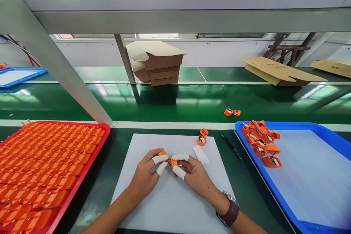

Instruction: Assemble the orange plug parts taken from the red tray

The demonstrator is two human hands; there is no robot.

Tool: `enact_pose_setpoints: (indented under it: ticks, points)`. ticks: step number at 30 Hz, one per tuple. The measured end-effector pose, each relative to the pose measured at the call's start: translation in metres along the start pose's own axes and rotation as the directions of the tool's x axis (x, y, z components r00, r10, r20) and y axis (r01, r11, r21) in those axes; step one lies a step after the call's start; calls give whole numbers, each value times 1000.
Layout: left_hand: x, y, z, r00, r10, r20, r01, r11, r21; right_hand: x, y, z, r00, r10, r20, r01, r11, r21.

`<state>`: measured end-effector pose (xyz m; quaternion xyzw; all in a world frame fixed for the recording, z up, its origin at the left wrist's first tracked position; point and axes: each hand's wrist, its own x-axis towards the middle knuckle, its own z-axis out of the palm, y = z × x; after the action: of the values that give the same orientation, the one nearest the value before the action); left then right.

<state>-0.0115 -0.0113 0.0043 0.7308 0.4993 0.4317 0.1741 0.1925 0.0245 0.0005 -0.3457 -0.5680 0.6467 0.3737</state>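
Both my hands meet over a white sheet [164, 204] on the dark green bench. My left hand [146, 173] pinches one end of a small orange plastic part [162, 154] between thumb and forefinger. At its other end, my right hand [193, 175] closes on an orange block [174, 162]; a thin dark wire or link seems to run between the two. White finger cots cover the thumbs and forefingers. Another orange part [202, 139] stands on the sheet's far right corner, by a small white pad [201, 154].
A red tray [105, 131] packed with rows of orange parts lies left. On the right, a blue tray [301, 126] holds a pile of orange pieces; a black pen-like tool [231, 147] lies beside it. One orange part [232, 112] rests on the green belt [203, 98]. A metal frame [175, 22] spans above.
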Motion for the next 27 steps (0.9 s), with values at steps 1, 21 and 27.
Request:
enact_pose_setpoints:
  ticks: [1,21,27]
  points:
    - [0,0,2,1000,-22,3,22,1000,-14,-1,1,1,999,-53,-13,52,996,-71]
    - [0,9,12,957,-282,63,288,908,-305,-11,1,9,953,-300,-36,267,892,-365]
    - [0,7,3,935,-239,260,319,889,-329,-5,4,2,959,-263,-102,215,916,-338]
